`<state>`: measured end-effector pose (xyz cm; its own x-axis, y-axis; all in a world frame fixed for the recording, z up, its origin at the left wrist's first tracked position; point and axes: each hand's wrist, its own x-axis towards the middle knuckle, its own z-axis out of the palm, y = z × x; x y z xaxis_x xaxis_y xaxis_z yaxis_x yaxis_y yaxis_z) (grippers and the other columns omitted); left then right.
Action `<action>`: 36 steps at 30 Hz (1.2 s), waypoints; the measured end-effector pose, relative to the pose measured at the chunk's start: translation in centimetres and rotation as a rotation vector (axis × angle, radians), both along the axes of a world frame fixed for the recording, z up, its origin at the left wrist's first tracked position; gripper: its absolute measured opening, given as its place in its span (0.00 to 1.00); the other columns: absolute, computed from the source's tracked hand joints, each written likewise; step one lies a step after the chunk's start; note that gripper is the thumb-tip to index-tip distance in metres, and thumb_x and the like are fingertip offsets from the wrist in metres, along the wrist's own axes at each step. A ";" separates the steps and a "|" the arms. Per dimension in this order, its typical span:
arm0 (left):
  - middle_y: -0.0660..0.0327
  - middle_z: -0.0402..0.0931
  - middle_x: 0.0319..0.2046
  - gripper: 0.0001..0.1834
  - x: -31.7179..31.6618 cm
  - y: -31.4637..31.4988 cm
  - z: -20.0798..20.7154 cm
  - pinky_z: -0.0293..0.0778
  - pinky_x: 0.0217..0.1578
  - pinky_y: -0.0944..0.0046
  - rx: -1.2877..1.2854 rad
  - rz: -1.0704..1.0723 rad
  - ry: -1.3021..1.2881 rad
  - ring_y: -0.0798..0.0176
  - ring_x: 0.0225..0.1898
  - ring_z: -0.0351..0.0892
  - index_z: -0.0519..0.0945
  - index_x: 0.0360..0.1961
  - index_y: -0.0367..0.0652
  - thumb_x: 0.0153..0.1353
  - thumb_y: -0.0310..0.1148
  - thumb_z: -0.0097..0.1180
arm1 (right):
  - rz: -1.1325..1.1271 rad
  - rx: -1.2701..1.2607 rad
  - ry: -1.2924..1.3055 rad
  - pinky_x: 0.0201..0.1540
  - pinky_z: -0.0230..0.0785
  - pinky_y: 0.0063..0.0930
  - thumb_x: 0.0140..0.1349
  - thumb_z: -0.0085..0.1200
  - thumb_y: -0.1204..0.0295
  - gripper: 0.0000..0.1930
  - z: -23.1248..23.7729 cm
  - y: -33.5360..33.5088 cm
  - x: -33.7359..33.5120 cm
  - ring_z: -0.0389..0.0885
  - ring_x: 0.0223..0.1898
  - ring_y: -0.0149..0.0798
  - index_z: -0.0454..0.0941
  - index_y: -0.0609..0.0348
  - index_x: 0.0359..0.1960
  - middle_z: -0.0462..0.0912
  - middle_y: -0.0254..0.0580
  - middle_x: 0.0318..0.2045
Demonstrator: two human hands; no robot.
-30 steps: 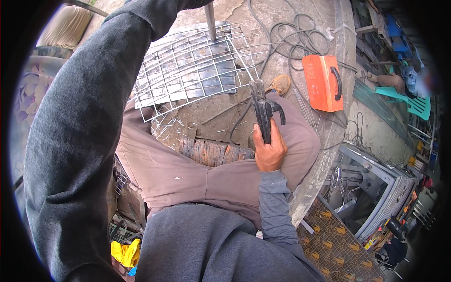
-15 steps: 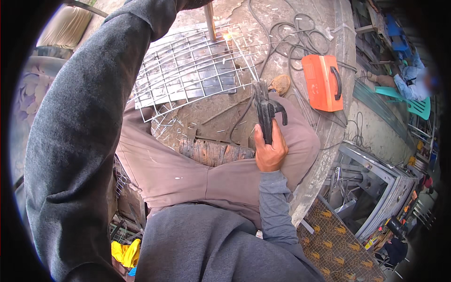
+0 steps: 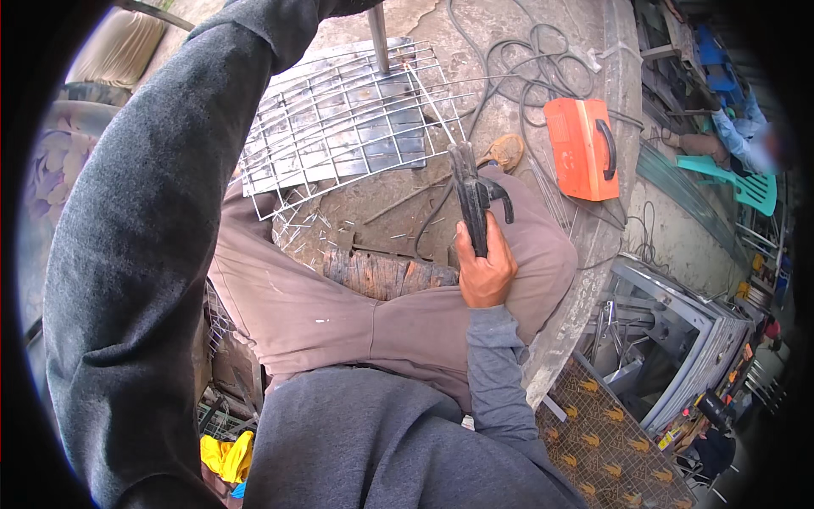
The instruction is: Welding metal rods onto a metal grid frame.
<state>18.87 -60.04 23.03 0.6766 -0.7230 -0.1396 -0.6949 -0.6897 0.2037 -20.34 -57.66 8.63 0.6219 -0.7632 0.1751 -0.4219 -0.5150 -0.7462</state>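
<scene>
My right hand [image 3: 488,270] is wrapped round a black welding electrode holder [image 3: 471,199]. A thin electrode [image 3: 432,106] runs from its jaws up and left, its tip beside the foot of a metal bar [image 3: 379,41] on a wire mesh panel [image 3: 339,119]. No spark shows at the tip. My left arm [image 3: 161,212] reaches to the top edge, where only a dark bit of my left hand [image 3: 352,7] shows beside the bar. Its fingers are hidden, so its grip cannot be told. Under the mesh lies a shiny metal sheet [image 3: 394,140].
A wooden log [image 3: 386,276] lies between my legs, with electrode stubs scattered beyond it. To the right stand an orange box with a black handle [image 3: 577,148] and coiled cables [image 3: 543,64]. A grey metal frame [image 3: 670,293] is at lower right. Another person [image 3: 738,140] is at far right.
The bright glow and sparks at the electrode tip have gone out. My right hand and the holder have shifted slightly left. The mesh and my left arm look unmoved.
</scene>
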 end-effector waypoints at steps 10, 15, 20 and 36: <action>0.35 0.82 0.43 0.28 -0.2 -0.2 0.1 0.77 0.51 0.47 -0.003 0.026 -0.012 0.36 0.48 0.82 0.85 0.42 0.31 0.52 0.49 0.62 | 0.008 0.012 -0.008 0.41 0.77 0.42 0.60 0.68 0.71 0.21 0.0 -0.1 0.1 0.86 0.38 0.56 0.78 0.70 0.52 0.85 0.57 0.39; 0.35 0.82 0.43 0.27 1.3 -0.3 -1.4 0.77 0.51 0.47 0.058 -0.111 -0.095 0.37 0.48 0.82 0.86 0.40 0.31 0.53 0.49 0.62 | 0.009 0.021 0.018 0.42 0.78 0.42 0.60 0.67 0.71 0.22 0.1 0.0 0.1 0.86 0.39 0.56 0.78 0.71 0.52 0.85 0.58 0.40; 0.35 0.82 0.42 0.26 1.2 -0.6 -1.6 0.77 0.49 0.47 0.077 -0.145 -0.117 0.37 0.47 0.83 0.86 0.39 0.32 0.53 0.49 0.62 | 0.019 -0.004 0.002 0.43 0.78 0.42 0.60 0.68 0.71 0.22 -0.4 -0.2 -0.1 0.86 0.40 0.56 0.78 0.71 0.52 0.85 0.58 0.40; 0.36 0.83 0.42 0.27 0.0 -0.3 -0.2 0.78 0.49 0.47 -0.004 0.017 -0.009 0.37 0.47 0.83 0.86 0.41 0.32 0.52 0.48 0.62 | -0.006 -0.006 0.000 0.41 0.77 0.41 0.60 0.68 0.70 0.22 0.0 0.0 0.2 0.86 0.38 0.55 0.79 0.69 0.52 0.85 0.56 0.39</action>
